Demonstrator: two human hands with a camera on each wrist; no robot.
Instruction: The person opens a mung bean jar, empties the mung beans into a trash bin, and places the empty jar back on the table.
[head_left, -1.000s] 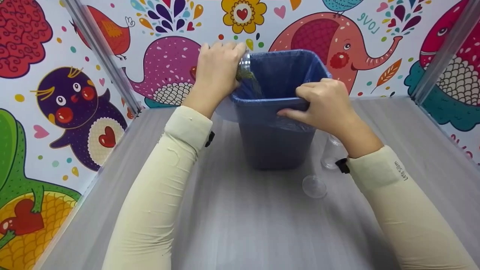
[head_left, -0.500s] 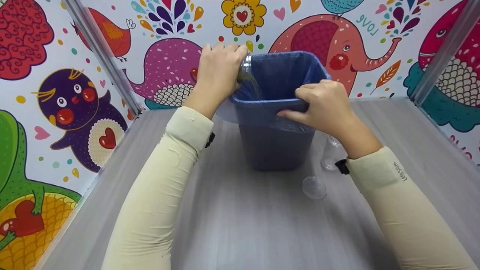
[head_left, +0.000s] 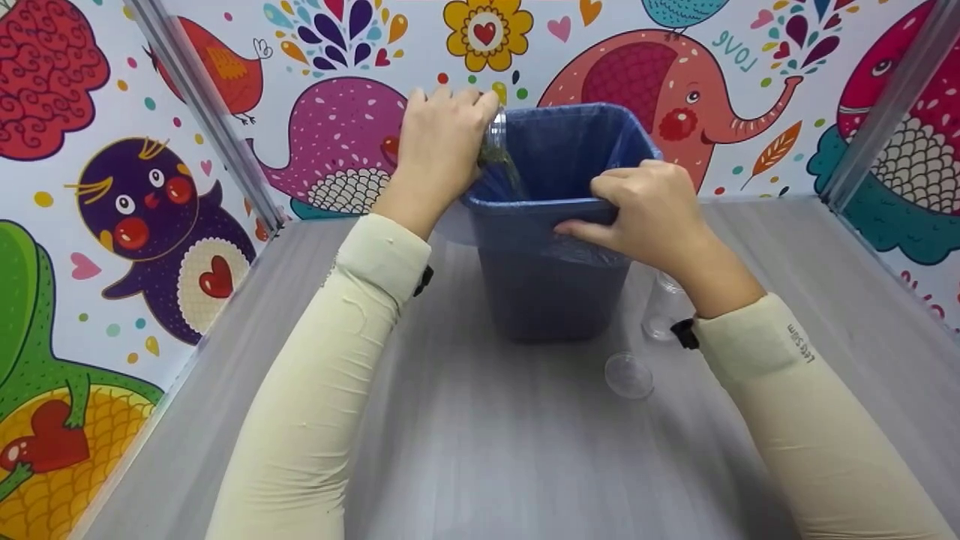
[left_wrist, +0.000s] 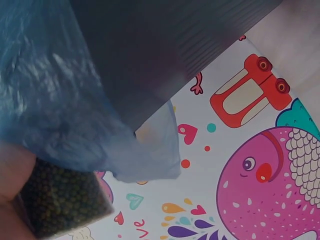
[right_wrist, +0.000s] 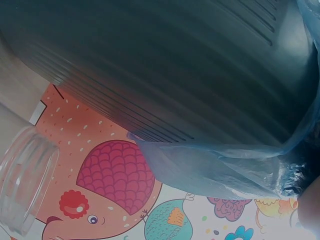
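Note:
My left hand (head_left: 442, 146) grips a clear plastic jar (head_left: 497, 133), tipped on its side at the left rim of a dark trash bin (head_left: 555, 292). Small green beans (left_wrist: 62, 197), like mung beans, fill part of the jar in the left wrist view. A stream of them runs from its mouth into the bin. A thin blue bag (head_left: 585, 142) lines the bin and folds over its rim. My right hand (head_left: 652, 214) holds the near right corner of that rim, fingers over the edge and thumb against the outside.
A second clear jar (head_left: 666, 307) stands right of the bin, partly behind my right wrist; its threaded mouth (right_wrist: 30, 175) shows in the right wrist view. A clear round lid (head_left: 629, 375) lies in front on the grey tabletop (head_left: 495, 450). Cartoon-printed panels (head_left: 322, 135) enclose the table.
The left hand and the jar have shifted very slightly to the right. Beans keep flowing from the jar throughout. The right hand stays on the rim.

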